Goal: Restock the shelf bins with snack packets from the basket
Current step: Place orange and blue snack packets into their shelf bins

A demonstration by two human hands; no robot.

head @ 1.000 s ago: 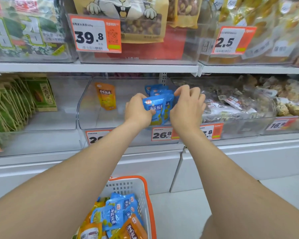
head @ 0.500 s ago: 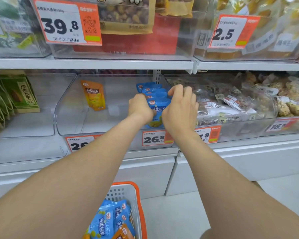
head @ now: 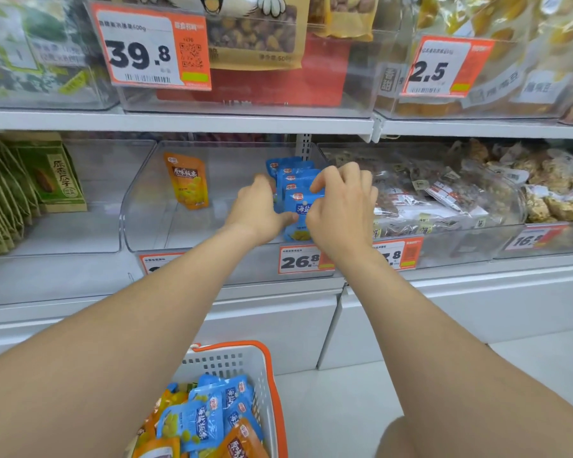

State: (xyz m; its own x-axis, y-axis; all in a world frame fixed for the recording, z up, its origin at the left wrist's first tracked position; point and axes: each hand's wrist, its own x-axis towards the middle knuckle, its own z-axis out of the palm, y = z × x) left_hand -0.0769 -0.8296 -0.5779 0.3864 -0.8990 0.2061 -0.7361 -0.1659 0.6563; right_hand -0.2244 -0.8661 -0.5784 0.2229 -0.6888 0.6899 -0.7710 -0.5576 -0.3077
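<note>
1. Since half a second ago, both my hands stay at the row of blue packets, and the view has tilted slightly.
2. My left hand and right hand pinch the front blue packet, upright in the clear bin.
3. Below, the basket holds more packets.
</note>
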